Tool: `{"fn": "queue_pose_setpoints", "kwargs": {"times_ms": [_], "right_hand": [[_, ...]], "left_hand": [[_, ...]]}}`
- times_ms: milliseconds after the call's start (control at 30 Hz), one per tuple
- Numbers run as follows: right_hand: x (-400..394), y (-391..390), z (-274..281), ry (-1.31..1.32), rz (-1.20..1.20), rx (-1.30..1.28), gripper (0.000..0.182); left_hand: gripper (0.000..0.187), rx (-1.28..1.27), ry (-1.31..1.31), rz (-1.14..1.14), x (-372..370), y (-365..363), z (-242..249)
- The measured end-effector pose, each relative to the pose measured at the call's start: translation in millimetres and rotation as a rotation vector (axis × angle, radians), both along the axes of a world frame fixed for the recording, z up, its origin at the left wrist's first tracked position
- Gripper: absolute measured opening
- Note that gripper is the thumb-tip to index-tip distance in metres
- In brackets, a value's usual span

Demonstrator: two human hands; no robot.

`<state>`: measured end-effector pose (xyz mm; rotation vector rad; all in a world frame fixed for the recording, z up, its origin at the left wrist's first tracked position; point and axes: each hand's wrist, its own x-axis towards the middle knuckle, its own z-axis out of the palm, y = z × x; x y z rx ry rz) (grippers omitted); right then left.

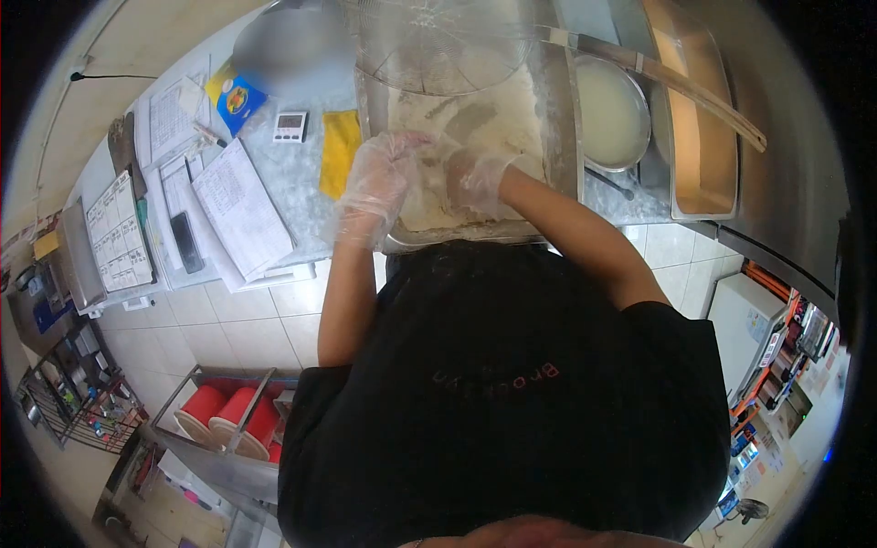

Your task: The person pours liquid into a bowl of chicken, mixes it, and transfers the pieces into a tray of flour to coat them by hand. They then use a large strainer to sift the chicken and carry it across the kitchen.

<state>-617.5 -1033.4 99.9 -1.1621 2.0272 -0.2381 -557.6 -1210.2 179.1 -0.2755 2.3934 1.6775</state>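
Note:
A deep metal tray [564, 119] of white flour [512, 114] lies in front of me. My left hand [391, 169], in a clear plastic glove, is over the tray's left edge with its fingers drawn together; what they hold, if anything, I cannot make out. Low in the flour is my right hand [470, 178], gloved the same way and dusted white. Its fingertips are hidden. A round wire strainer [438, 55] with a long wooden handle [676, 78] rests across the far part of the tray.
Right of the tray stand a round pan of pale liquid [607, 119] and a long metal container [708, 146]. To the left are a yellow cloth [339, 151], a digital timer [290, 127], papers [239, 205] and a phone [186, 242]. Red containers [242, 416] sit on a rack behind.

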Motion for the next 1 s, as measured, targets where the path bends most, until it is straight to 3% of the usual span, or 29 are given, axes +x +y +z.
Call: {"fn": "queue_pose_setpoints", "kwargs": {"times_ms": [67,133,233,267,333,367,433,467,533,667,733,767,833,967,1000], "right_hand": [[3,-4,47,0.090,0.093,0.095,0.044],[2,-1,79,0.134,0.289,0.329,0.056],[-7,21,106,0.147,0.107,0.361,0.066],[-11,34,84,0.150,0.105,0.366,0.066],[-15,56,13,0.133,-0.376,-0.034,0.049],[-11,61,6,0.135,-0.380,-0.035,0.049],[-6,68,-1,0.398,-0.469,-0.387,0.056],[-9,67,24,0.400,-0.471,-0.388,0.056],[-21,63,101,-0.040,-0.594,-0.043,0.069],[-15,106,24,0.191,-0.491,-0.063,0.069],[-9,105,2,-0.187,-0.855,-0.334,0.057],[-5,99,20,-0.184,-0.848,-0.338,0.057],[12,86,85,-0.594,-0.819,-0.544,0.052],[22,99,104,-0.694,-0.705,-0.676,0.055],[26,105,101,-0.900,-0.850,-0.682,0.054]], "left_hand": [[0.035,-0.043,0.074,-0.018,0,0,-1],[0.035,-0.029,-0.060,-0.007,-2,2,7],[0.035,-0.074,0.030,-0.057,1,0,0],[0.035,-0.069,0.035,-0.058,1,1,-1],[0.034,-0.134,0.013,-0.068,3,1,-2],[0.034,-0.134,0.016,-0.071,3,1,-3],[0.032,-0.090,0.031,-0.043,2,2,-3],[0.032,-0.090,0.033,-0.046,2,2,-2],[0.026,-0.062,-0.011,0.007,2,4,0],[0.032,-0.204,-0.089,0.003,-4,25,19],[0.048,-0.147,-0.087,-0.100,-5,35,12],[0.048,-0.149,-0.082,-0.094,-8,41,-1],[0.060,0.241,-0.193,-0.044,-15,50,-40],[0.060,0.430,-0.419,-0.095,-22,55,-46],[0.056,0.358,-0.453,-0.081,-20,56,-41]]}}
